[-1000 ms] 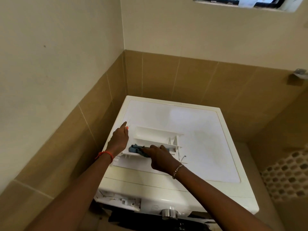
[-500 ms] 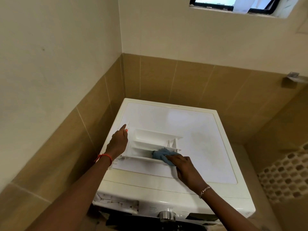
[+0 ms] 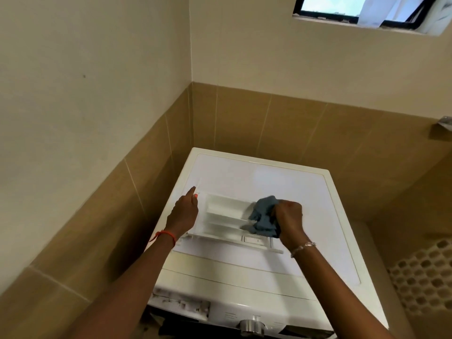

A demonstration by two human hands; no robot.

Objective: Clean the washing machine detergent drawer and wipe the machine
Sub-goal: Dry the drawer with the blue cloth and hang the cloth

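The white detergent drawer (image 3: 223, 217) lies on top of the white washing machine (image 3: 281, 192), near its front left. My left hand (image 3: 183, 212) holds the drawer's left end, index finger pointing away from me. My right hand (image 3: 289, 220) grips a bunched blue cloth (image 3: 263, 216) at the drawer's right end, over its far right compartments. The cloth hides that part of the drawer.
The empty drawer slot (image 3: 181, 303) and a silver dial (image 3: 252, 326) show on the machine's front panel. Tiled walls close in behind and to the left. A window (image 3: 362, 11) sits high on the back wall; a hexagon-tiled surface (image 3: 425, 280) is low right.
My right hand has swept the cloth from the drawer's left side to its right end and bunched it up. My left hand has stayed on the drawer's left end.
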